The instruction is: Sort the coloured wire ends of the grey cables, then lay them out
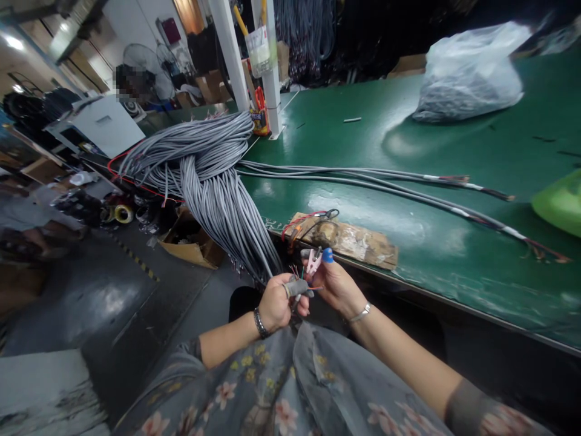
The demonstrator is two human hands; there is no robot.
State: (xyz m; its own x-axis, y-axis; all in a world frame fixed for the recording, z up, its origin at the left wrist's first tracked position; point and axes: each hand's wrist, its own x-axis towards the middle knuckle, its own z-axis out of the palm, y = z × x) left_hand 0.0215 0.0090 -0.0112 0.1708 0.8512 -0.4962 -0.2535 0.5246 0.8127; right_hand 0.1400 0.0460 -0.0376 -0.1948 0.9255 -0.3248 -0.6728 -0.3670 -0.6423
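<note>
At the bench's (340,136) near edge, a thick bundle (218,188) of grey cable hangs down on the left, over a carton (193,242) on the floor. Right of it, just past the edge and close to my body, my left hand (276,303) is wrapped around a grey cable end (297,287), its short, thick body lying roughly crosswise, pointing toward my other hand. Thin wires (294,270) fan up beside it; whether it joins the bundle, I cannot tell. Immediately up and to the right sits a pink clip (313,262), pinched in the fingers of my right hand (338,284), whose thumb wears a blue cover (327,255). The clip slants upward and away from me, near the wires, though blur hides whether they touch. My left hand is the nearer to the cable end, gripping it; my right comes in from the opposite side, the clip lying between the two palms. Beyond them, a worn board (363,245) rests along the bench edge. Farther right, loose cables (372,177) stretch across the green top toward a green bag (563,203).
</note>
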